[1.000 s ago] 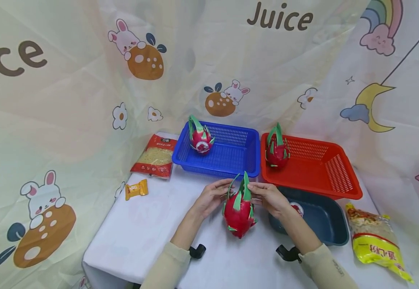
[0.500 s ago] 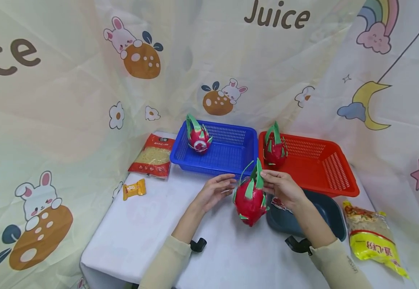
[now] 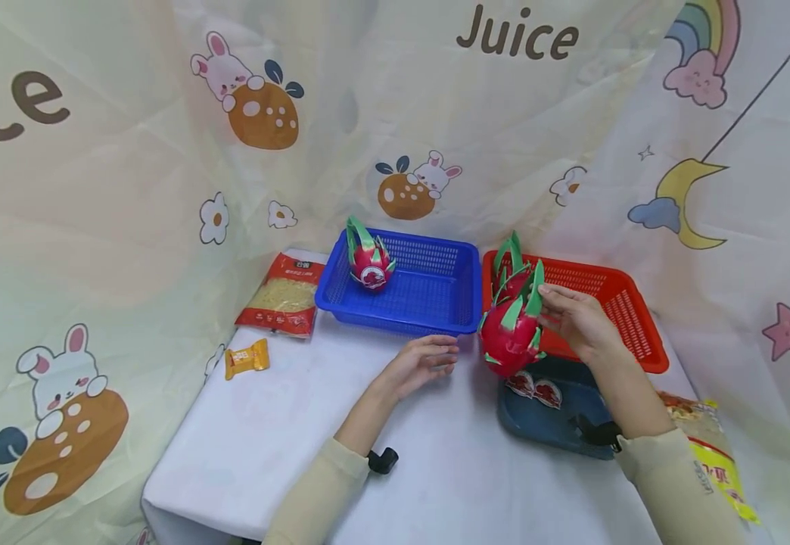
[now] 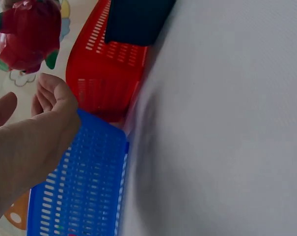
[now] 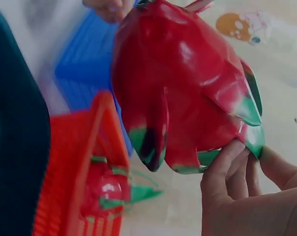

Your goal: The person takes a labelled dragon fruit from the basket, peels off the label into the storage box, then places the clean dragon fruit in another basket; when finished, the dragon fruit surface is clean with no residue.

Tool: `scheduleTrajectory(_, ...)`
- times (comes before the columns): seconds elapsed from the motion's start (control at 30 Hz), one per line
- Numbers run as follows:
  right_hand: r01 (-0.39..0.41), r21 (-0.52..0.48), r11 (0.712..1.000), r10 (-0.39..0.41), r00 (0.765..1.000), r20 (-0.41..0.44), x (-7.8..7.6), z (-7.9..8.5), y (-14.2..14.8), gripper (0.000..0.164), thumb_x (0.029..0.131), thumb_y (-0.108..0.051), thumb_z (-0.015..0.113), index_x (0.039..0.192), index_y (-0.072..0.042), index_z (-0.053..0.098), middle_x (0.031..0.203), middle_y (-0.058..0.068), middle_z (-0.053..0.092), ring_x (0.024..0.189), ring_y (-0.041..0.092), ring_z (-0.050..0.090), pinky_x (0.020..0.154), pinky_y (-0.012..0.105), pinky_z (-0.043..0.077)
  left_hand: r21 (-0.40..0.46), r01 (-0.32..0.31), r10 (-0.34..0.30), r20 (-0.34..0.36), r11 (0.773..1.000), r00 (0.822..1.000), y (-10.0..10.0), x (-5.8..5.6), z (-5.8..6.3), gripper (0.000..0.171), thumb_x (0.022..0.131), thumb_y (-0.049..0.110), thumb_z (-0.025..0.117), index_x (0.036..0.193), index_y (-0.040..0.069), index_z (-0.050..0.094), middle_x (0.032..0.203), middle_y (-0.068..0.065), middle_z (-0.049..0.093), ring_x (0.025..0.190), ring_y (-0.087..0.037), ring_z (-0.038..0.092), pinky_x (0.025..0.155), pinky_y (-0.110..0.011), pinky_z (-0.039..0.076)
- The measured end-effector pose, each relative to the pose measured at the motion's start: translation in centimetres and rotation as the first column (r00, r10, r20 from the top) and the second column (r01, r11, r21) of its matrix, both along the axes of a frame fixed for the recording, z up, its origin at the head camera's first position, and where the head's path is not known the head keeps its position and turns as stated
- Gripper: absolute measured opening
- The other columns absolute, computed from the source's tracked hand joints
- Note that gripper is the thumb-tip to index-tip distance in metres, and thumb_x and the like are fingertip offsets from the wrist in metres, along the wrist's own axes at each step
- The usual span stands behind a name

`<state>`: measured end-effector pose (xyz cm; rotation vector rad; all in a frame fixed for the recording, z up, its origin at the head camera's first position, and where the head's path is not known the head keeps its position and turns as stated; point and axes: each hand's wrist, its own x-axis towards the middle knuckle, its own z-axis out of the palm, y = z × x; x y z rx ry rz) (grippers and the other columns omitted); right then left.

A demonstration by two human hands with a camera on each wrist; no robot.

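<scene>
By its green leaf tips, my right hand (image 3: 580,318) pinches a dragon fruit (image 3: 507,341) that hangs in the air at the front of the red basket (image 3: 643,325). The right wrist view shows thumb and fingers (image 5: 227,169) on a green leaf of that fruit. Behind it, partly hidden, a second dragon fruit (image 3: 514,280) sits in the red basket. My left hand (image 3: 424,363) holds nothing, its fingers relaxed, near the front of the blue basket (image 3: 395,322). Another dragon fruit (image 3: 371,269), bearing a round label, stands in the blue basket.
A dark blue tray (image 3: 545,435) with two round stickers (image 3: 548,393) lies below the held fruit, partly under my right arm. A red bag of grain (image 3: 282,295) and a small orange packet (image 3: 247,359) lie at left. At right, my sleeve partly covers a yellow bag (image 3: 715,462).
My right hand has carried the dragon fruit right and away from me, from mid-table to the red basket's front. My left hand has come off the fruit and stays near the blue basket.
</scene>
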<state>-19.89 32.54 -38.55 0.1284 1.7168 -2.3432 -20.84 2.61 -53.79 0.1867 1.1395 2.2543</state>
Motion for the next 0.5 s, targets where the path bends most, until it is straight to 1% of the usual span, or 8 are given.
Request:
scheduleTrajectory(0.1,0.061,0.009,0.998,-0.061,0.998,0.011,-0.7,0.6,1.3,0.017,0.103,-0.022,0.067,0.107,-0.018,0.083,0.095,-0.003,0.08,0.087,0.013,0.073,0.083,0.027,0.062,-0.013,0.021,-0.022,-0.017,1.0,1.0,0.7,0.0,-0.1,0.039,0.105,0.006,0.052,0.141,-0.009,0.055,0.133,-0.023,0.064,0.119,-0.033,0.063,0.103,-0.043,0.055)
scheduleTrajectory(0.17,0.095,0.031,0.995,-0.096,0.995,0.018,-1.3,0.8,2.1,0.017,0.102,-0.025,0.069,0.108,-0.019,0.083,0.095,-0.004,0.079,0.087,0.012,0.071,0.082,0.026,0.061,-0.008,0.032,-0.032,-0.022,0.999,0.999,1.3,0.0,-0.2,0.045,0.106,0.006,0.051,0.146,-0.012,0.048,0.136,-0.026,0.062,0.128,-0.042,0.059,0.107,-0.048,0.053)
scheduleTrajectory(0.23,0.12,0.034,0.992,-0.121,0.992,0.028,-2.0,0.8,3.0,0.016,0.101,-0.026,0.07,0.109,-0.019,0.082,0.096,-0.004,0.079,0.088,0.012,0.07,0.082,0.025,0.061,0.005,0.04,-0.04,-0.01,0.999,0.999,1.9,0.0,-0.4,0.049,0.106,0.006,0.05,0.15,-0.012,0.042,0.134,-0.024,0.064,0.137,-0.048,0.051,0.111,-0.052,0.049)
scheduleTrajectory(0.3,0.142,0.032,0.989,-0.144,0.989,0.041,-2.6,0.6,3.9,0.016,0.1,-0.026,0.071,0.109,-0.019,0.082,0.097,-0.005,0.078,0.089,0.012,0.069,0.081,0.025,0.061,0.025,0.036,-0.036,0.006,0.999,0.999,2.6,0.0,-0.6,0.051,0.106,0.005,0.049,0.153,-0.012,0.038,0.133,-0.021,0.065,0.142,-0.051,0.043,0.114,-0.054,0.045)
scheduleTrajectory(0.37,0.165,0.038,0.986,-0.167,0.985,0.042,-3.3,0.5,4.7,0.015,0.1,-0.027,0.071,0.108,-0.019,0.081,0.096,-0.005,0.078,0.089,0.012,0.068,0.08,0.024,0.061,0.049,0.029,-0.03,0.023,0.998,0.999,3.2,0.0,-0.7,0.051,0.106,0.004,0.047,0.153,-0.012,0.037,0.137,-0.023,0.063,0.144,-0.052,0.04,0.116,-0.056,0.041)
scheduleTrajectory(0.4,0.177,0.022,0.984,-0.178,0.983,0.042,-3.6,0.4,5.2,0.015,0.1,-0.025,0.071,0.107,-0.017,0.082,0.095,-0.004,0.078,0.089,0.012,0.068,0.08,0.025,0.061,0.056,0.021,-0.023,0.032,0.998,0.999,3.5,0.0,-0.8,0.05,0.107,0.004,0.047,0.153,-0.011,0.038,0.137,-0.022,0.063,0.144,-0.052,0.042,0.117,-0.057,0.041)
scheduleTrajectory(0.5,0.212,0.012,0.977,-0.212,0.976,0.038,-4.5,0.1,6.4,0.014,0.1,-0.022,0.072,0.104,-0.014,0.082,0.091,-0.002,0.077,0.086,0.013,0.068,0.079,0.025,0.061,0.091,0.017,-0.021,0.038,0.996,0.999,4.5,0.1,-0.7,0.05,0.108,0.006,0.041,0.154,-0.012,0.034,0.147,-0.03,0.054,0.143,-0.049,0.044,0.119,-0.058,0.036)
